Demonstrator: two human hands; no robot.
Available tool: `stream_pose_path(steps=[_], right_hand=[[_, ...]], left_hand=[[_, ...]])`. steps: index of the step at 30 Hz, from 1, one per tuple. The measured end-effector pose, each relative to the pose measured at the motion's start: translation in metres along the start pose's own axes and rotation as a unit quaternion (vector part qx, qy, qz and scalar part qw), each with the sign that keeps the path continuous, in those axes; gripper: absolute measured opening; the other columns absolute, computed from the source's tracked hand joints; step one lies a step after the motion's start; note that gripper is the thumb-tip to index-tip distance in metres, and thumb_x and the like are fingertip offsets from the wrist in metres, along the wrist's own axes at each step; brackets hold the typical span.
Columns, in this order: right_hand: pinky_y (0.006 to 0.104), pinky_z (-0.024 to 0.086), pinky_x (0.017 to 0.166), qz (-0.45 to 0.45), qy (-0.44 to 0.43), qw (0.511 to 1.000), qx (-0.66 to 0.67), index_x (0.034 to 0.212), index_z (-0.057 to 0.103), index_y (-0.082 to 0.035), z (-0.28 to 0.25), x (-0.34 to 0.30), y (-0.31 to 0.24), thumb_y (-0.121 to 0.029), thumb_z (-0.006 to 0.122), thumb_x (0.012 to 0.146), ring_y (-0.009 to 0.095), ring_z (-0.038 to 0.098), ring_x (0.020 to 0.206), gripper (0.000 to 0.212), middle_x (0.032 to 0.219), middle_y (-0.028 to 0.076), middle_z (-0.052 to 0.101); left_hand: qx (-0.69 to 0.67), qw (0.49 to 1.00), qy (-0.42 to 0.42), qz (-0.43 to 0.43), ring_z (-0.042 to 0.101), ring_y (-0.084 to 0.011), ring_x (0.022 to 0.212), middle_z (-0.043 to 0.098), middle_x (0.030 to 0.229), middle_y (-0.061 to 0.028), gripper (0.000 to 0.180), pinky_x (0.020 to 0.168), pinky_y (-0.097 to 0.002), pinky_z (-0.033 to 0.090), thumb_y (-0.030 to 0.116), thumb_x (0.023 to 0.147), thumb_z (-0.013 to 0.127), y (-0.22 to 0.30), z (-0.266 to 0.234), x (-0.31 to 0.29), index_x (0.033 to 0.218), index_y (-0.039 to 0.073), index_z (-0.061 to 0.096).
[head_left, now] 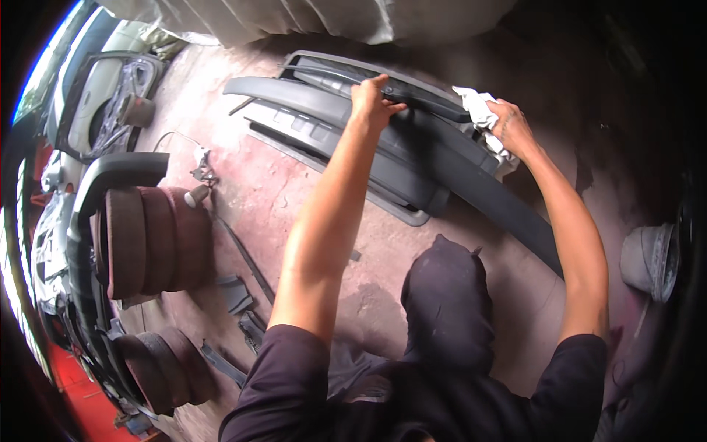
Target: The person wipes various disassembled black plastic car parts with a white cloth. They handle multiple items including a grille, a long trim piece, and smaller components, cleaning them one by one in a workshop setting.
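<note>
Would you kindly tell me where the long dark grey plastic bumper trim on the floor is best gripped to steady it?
Probably by its raised upper edge, reached from above, where the left hand already clamps the dark grey plastic bumper trim. That edge looks thin enough for fingers to wrap; the broad curved face below offers no hold. The right hand presses a white rag there.

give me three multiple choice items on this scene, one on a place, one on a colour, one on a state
1. Where does the left hand rest?
A. on the upper edge of the grey bumper
B. on the floor
C. on the bucket

2. What colour is the cloth?
A. red
B. white
C. blue

3. How is the right hand's grip?
A. open and empty
B. closed on the cloth
C. out of view

Answers:
1 A, the left hand grasps the grey bumper at its top edge.
2 B, the cloth is white.
3 B, the right hand is closed on the bunched cloth against the bumper.
</note>
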State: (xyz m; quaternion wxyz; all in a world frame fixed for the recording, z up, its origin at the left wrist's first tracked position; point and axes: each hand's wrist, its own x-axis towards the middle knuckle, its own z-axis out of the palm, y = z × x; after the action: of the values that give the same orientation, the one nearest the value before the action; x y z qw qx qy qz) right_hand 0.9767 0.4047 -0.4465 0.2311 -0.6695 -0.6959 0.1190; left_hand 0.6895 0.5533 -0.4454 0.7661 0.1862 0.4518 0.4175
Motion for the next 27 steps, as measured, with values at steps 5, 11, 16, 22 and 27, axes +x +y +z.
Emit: stream_pose_path(steps=[5, 11, 16, 22, 27], right_hand=[[0.0467, 0.049, 0.08, 0.012, -0.057, 0.997, 0.045, 0.106, 0.067, -0.003, -0.006, 0.0, 0.004, 0.01, 0.05, 0.083, 0.037, 0.064, 0.089, 0.031, 0.091, 0.017, 0.061], [0.0401, 0.051, 0.086, -0.025, -0.07, 0.997, 0.016, 0.117, 0.07, -0.003, -0.019, 0.002, 0.021, 0.012, 0.047, 0.08, 0.034, 0.067, 0.094, 0.046, 0.1, 0.017, 0.065], [0.0373, 0.051, 0.084, -0.041, -0.115, 0.992, -0.033, 0.115, 0.07, -0.003, -0.036, 0.012, 0.016, -0.001, 0.058, 0.085, 0.029, 0.068, 0.094, 0.032, 0.099, 0.016, 0.068], [0.0323, 0.05, 0.096, -0.012, -0.117, 0.993, -0.02, 0.132, 0.064, 0.003, -0.13, -0.018, 0.067, -0.005, 0.059, 0.09, 0.019, 0.067, 0.11, 0.043, 0.119, 0.014, 0.074], [0.0308, 0.048, 0.103, -0.129, 0.005, 0.98, -0.149, 0.126, 0.07, 0.004, -0.197, -0.073, 0.005, -0.001, 0.061, 0.094, 0.021, 0.067, 0.113, 0.033, 0.132, 0.013, 0.067]], left_hand=[[0.125, 0.991, 0.037, 0.037, 0.046, -0.0495, 0.134, 0.028, 0.156, -0.0315, 0.071, 0.093, -0.0618, 0.057, 0.017, 0.097, 0.064, 0.007, 0.014, -0.027, 0.156, -0.001, 0.029], [0.018, 0.976, -0.045, 0.213, 0.069, -0.0353, 0.103, 0.05, 0.139, -0.0292, 0.08, 0.073, -0.044, 0.065, 0.008, 0.096, 0.064, -0.002, -0.034, -0.117, 0.159, 0.001, 0.015], [0.031, 0.971, 0.158, 0.175, 0.072, -0.0245, 0.076, 0.066, 0.106, -0.0185, 0.051, 0.062, -0.0361, 0.064, 0.003, 0.095, 0.059, -0.083, -0.205, -0.199, 0.142, -0.006, 0.041], [0.421, 0.83, 0.352, 0.096, 0.07, -0.0337, 0.083, 0.065, 0.104, -0.0191, 0.037, 0.072, -0.0438, 0.059, 0.009, 0.09, 0.066, -0.189, -0.416, -0.265, 0.126, 0.0, 0.061], [0.664, 0.687, 0.256, 0.146, 0.059, -0.0394, 0.115, 0.055, 0.129, -0.024, 0.051, 0.087, -0.0507, 0.055, 0.025, 0.088, 0.075, -0.206, -0.407, -0.256, 0.137, 0.017, 0.061]])
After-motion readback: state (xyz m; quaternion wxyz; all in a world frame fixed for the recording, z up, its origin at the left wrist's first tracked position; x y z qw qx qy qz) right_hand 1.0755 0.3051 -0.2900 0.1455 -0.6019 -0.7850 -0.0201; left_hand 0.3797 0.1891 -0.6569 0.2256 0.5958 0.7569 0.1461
